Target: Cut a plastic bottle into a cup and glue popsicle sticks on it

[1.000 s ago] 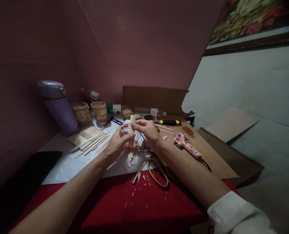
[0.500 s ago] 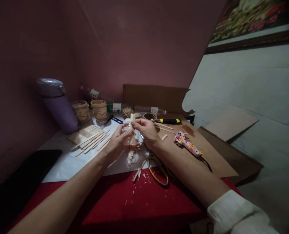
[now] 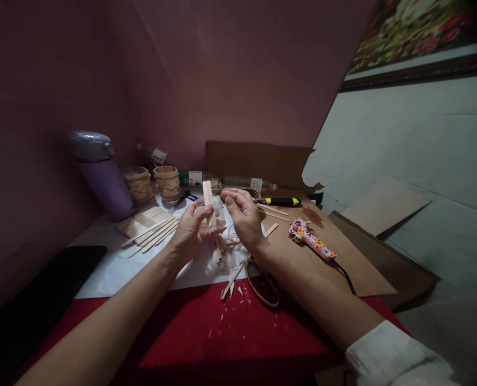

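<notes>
My left hand [image 3: 194, 228] is closed around a clear plastic bottle piece [image 3: 219, 213], its thumb pressing two wooden craft sticks [image 3: 207, 195] upright against it. Just right of them is my right hand [image 3: 242, 217], apart from the sticks, fingers curled toward the thumb; anything between the fingertips is too small or hidden to make out. Below the hands lie cut stick pieces [image 3: 232, 279] and scissors with gold-coloured handles [image 3: 258, 292], partly covered by my right wrist.
Craft sticks [image 3: 152, 233] lie at left beside a purple tumbler [image 3: 105, 185] and two decorated wooden cups [image 3: 168, 185]. A flower-patterned glue gun [image 3: 311, 238] rests on cardboard [image 3: 355, 273] at right, near a yellow-black cutter [image 3: 281, 201]. Plastic bottles [image 3: 242, 182] lie behind.
My right hand has come away from the sticks and sits slightly to their right. The two sticks have shifted left and show more of their length under my left thumb.
</notes>
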{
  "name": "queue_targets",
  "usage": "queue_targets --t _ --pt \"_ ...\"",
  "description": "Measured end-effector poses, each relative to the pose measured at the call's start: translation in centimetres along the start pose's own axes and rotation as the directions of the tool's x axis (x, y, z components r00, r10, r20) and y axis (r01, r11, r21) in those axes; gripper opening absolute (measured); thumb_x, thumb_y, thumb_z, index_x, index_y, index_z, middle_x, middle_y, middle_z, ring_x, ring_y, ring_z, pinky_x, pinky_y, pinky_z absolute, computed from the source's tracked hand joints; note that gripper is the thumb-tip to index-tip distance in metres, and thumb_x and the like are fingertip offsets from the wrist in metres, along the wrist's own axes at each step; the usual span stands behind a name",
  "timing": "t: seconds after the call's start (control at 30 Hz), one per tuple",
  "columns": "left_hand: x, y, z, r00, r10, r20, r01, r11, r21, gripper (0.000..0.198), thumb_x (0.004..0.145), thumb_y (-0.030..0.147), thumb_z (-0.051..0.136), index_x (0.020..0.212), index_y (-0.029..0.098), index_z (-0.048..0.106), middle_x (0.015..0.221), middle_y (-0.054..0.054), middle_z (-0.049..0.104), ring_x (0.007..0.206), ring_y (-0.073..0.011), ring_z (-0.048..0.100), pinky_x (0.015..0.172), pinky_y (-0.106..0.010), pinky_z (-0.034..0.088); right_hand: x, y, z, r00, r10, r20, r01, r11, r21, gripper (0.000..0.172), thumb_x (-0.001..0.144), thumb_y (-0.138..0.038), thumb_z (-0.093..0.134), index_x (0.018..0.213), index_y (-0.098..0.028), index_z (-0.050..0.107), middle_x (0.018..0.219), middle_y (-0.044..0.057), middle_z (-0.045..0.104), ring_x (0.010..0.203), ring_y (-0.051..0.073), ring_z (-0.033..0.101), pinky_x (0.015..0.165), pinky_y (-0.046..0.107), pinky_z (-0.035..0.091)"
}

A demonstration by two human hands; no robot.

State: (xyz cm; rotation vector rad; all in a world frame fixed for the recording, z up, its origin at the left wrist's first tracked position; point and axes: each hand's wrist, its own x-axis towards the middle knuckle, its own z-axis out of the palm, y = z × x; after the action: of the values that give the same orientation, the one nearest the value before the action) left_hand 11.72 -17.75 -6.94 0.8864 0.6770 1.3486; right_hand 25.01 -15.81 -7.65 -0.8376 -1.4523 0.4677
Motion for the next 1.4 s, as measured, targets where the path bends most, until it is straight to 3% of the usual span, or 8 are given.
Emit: queue_targets --t 0.13,0.27,0.6,0.93,1.2,1.4 --pt "0.2 0.4 -0.3 0.998 0.054 -0.042 -0.057 0.997 -0.057 0.045 0.065 0.027 0.082 0.098 0.019 0.052 0.098 0.000 0.061 0.076 -0.0129 0.063 0.062 -0.028 0.057 -1.4 -1.1 0.1 0.974 -0.203 0.100 0.217 0.962 -0.165 0.019 0.093 -0.025 0.055 0.092 -0.022 0.074 0.106 0.009 0.065 0.108 0.023 0.058 0.100 0.044 0.043" --pt "0.1 0.4 -0.4 0.995 0.075 -0.063 -0.080 0.994 -0.078 0.050 0.064 0.027 0.085 0.100 0.020 0.052 0.098 0.000 0.060 0.079 -0.0127 0.063 0.062 -0.025 0.055 -2.2 -1.6 0.2 0.953 -0.274 0.130 0.297 0.927 -0.227 0.021 0.092 -0.022 0.055 0.097 -0.024 0.074 0.107 0.008 0.066 0.107 0.024 0.057 0.097 0.046 0.044" --pt "-0.1 0.4 -0.5 0.996 0.083 -0.041 -0.086 0.993 -0.083 0.054 0.064 0.029 0.087 0.105 0.021 0.052 0.100 0.000 0.059 0.083 -0.0134 0.062 0.061 -0.025 0.055 -2.0 -1.7 -0.1 0.926 -0.353 0.136 0.375 0.906 -0.198 0.020 0.091 -0.020 0.056 0.099 -0.022 0.075 0.107 0.009 0.065 0.106 0.024 0.057 0.095 0.045 0.045" --pt "-0.2 0.4 -0.4 0.998 0.022 -0.060 -0.028 0.994 -0.107 0.039 0.067 0.028 0.081 0.094 0.018 0.054 0.087 0.001 0.058 0.065 -0.0112 0.062 0.057 -0.026 0.055 -1.8 -1.7 -0.1 0.914 -0.356 0.193 0.388 0.907 -0.162 0.024 0.092 -0.020 0.051 0.105 -0.021 0.072 0.108 0.010 0.065 0.106 0.024 0.059 0.093 0.045 0.048" --pt "0.1 0.2 -0.8 0.992 -0.110 -0.057 0.099 0.980 -0.175 0.024 0.073 0.023 0.072 0.090 0.014 0.057 0.071 -0.002 0.061 0.055 -0.0126 0.059 0.050 -0.024 0.050 -1.5 -1.8 -0.7 0.796 -0.489 0.356 0.591 0.756 -0.283 0.026 0.082 -0.015 0.056 0.101 -0.023 0.072 0.111 0.010 0.064 0.107 0.028 0.056 0.095 0.051 0.046" --pt "0.1 0.2 -0.8 0.987 -0.156 -0.045 0.146 0.973 -0.178 0.023 0.074 0.026 0.071 0.089 0.015 0.057 0.071 -0.004 0.062 0.056 -0.0142 0.061 0.052 -0.026 0.051 -1.1 -1.7 -0.7 0.845 -0.411 0.344 0.483 0.862 -0.157 0.021 0.087 -0.019 0.058 0.104 -0.024 0.069 0.108 0.009 0.065 0.107 0.025 0.059 0.095 0.047 0.049"
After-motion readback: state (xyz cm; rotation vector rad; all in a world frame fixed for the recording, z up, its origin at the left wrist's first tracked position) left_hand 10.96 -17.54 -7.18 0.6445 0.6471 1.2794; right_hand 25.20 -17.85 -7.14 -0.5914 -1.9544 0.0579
